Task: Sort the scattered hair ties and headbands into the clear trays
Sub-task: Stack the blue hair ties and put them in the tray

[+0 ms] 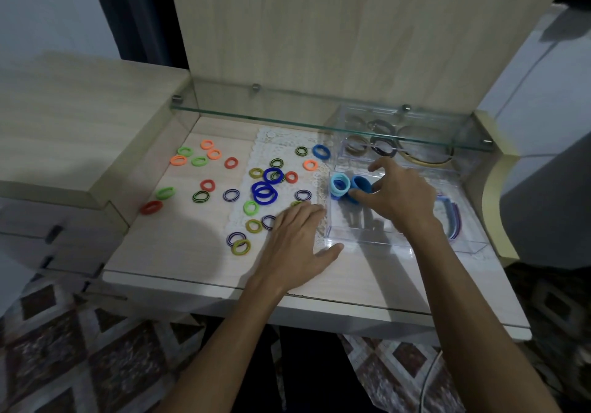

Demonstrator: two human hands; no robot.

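Several hair ties in orange, green, red, blue and striped colours lie scattered on the desk, among them a cluster of dark blue ties. A clear tray at the right holds light blue ties and a stack of blue ties. My right hand is inside this tray, thumb and fingers pinching the blue stack. My left hand lies flat on the desk beside the tray's left wall, fingers straight. Coloured headbands lie in the tray's right part.
A second clear tray with brown and grey headbands sits at the back under a glass shelf. A white lace mat lies under the middle ties. A raised wooden drawer unit borders the left.
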